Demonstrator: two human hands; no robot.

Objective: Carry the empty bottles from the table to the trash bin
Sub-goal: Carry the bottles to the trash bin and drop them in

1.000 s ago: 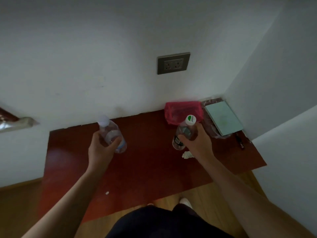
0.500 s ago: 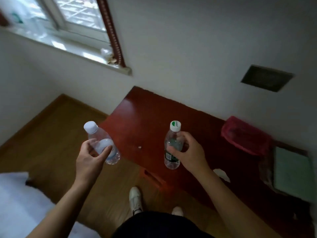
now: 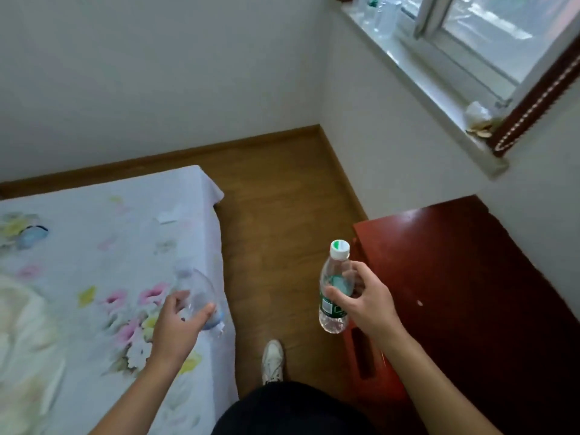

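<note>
My right hand [image 3: 367, 304] holds a clear bottle [image 3: 333, 290] with a green label and a white cap marked with green. My fingers [image 3: 356, 273] are curled around its middle, the thumb crossing the front just above the label, and the bottle stands nearly upright in the air over the wooden floor [image 3: 282, 221], just beside the near-left corner of the red counter [image 3: 470, 277]. A small white speck lies on the counter top.

My left hand [image 3: 180, 321] is closed around a second bottle [image 3: 199, 295], clear and blurred, so that I can make out little more than its rounded body between thumb and fingers. It hangs over the right edge of the bed [image 3: 94, 277], which is covered by a white sheet with a flower print.

Between my arms I see one white shoe [image 3: 272, 361] on the floor and dark clothing below it. Up at the right a window [image 3: 489, 36] sits above a white sill [image 3: 423, 89], with some pale scraps at the sill's near end and clear containers at its far end.
</note>
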